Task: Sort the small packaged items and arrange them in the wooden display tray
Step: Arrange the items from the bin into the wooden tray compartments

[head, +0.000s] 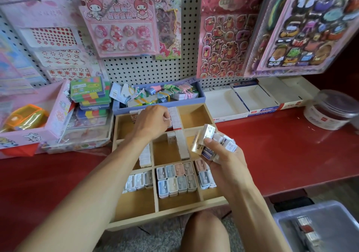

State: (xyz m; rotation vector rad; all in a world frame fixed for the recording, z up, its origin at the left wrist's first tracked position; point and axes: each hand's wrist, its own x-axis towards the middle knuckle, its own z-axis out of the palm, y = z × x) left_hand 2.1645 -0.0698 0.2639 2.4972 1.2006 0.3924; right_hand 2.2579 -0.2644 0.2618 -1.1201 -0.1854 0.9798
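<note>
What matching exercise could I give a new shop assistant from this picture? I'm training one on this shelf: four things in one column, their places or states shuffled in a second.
Things:
1. left hand
2. right hand
3. pastel sharpeners
4. round clear tub

Places or states:
A. standing in rows in a front compartment of the wooden tray
B. on the red shelf, right of the tray
C. holding a bunch of small white packets
D. fingers curled over the tray's back compartment

Pairs: 1-D, 2-C, 3-A, 4-B
</note>
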